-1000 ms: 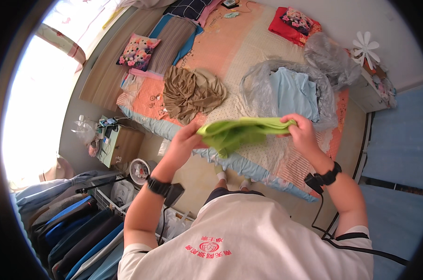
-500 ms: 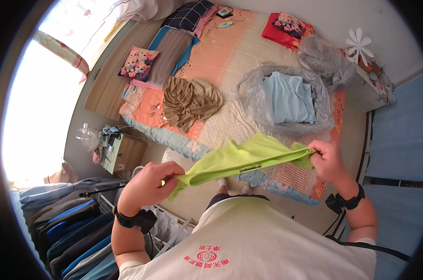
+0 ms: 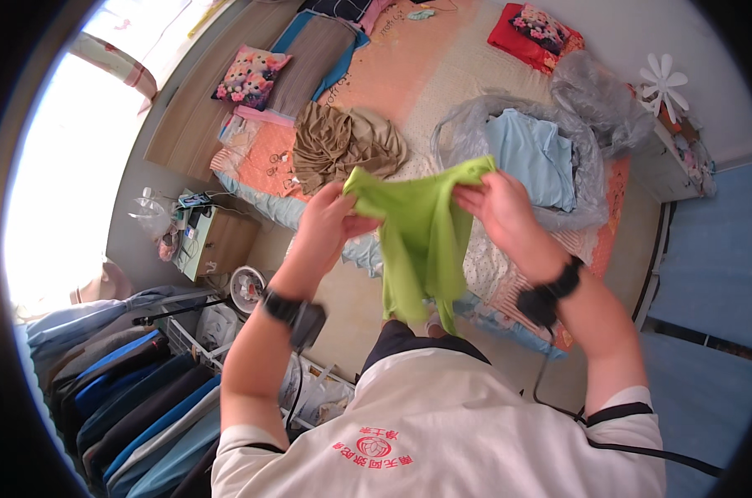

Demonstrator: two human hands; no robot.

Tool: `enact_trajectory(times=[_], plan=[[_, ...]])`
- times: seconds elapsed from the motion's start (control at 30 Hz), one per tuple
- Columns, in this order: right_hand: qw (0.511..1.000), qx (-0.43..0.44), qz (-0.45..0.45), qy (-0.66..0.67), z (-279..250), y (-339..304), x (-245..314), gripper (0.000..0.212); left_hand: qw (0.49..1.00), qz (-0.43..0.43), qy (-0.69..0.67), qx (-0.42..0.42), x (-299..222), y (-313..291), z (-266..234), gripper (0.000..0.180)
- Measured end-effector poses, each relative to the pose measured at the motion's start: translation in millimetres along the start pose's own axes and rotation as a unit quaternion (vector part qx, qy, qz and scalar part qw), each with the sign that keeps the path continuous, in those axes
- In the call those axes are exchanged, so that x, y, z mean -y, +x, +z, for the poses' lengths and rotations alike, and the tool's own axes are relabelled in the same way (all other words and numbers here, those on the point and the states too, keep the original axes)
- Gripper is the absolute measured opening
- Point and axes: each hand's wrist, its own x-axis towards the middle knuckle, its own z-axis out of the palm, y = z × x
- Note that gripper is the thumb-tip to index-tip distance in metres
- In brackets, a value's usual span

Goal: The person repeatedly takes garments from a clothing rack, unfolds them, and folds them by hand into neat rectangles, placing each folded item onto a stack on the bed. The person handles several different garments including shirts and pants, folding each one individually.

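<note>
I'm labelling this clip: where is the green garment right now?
In the head view, the green garment hangs slightly right of centre, its upper edge held between the left hand and the right hand, with the bed behind it.

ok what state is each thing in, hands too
Green garment, held up by its top edge, hanging loose
Left hand, gripping its left corner
Right hand, gripping its right corner
Brown cloth, bunched up
Clear plastic bag, open
Light blue garment, lying inside it, seemingly folded
Clothes at lower left, hung in a row
</note>
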Motion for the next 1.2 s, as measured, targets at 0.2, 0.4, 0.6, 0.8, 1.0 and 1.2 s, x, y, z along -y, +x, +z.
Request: enact_trajectory(times=[0.2,0.4,0.6,0.8,1.0,1.2], plan=[[0.988,-0.110,-0.009,-0.105,-7,195,-88,0.027,0.993,-0.069,0.067,-0.072,92,207,-49,0.023],[0.978,-0.152,0.015,-0.138,-52,273,-147,0.028,0.994,-0.080,0.045,-0.062,162,289,-83,0.017],[0.982,-0.110,-0.006,-0.154,-49,289,-125,0.031,0.997,-0.067,0.013,-0.039,139,304,-72,0.015],[0.979,-0.077,-0.026,-0.187,-43,319,-100,0.029,0.998,-0.046,-0.045,-0.020,111,335,-74,0.013],[0.973,-0.089,0.006,-0.214,-60,331,-119,0.025,0.996,-0.083,-0.020,-0.024,145,352,-90,0.019],[0.958,-0.113,0.015,-0.262,-109,338,-170,0.025,0.985,-0.067,0.020,-0.156,272,336,-145,0.026]])
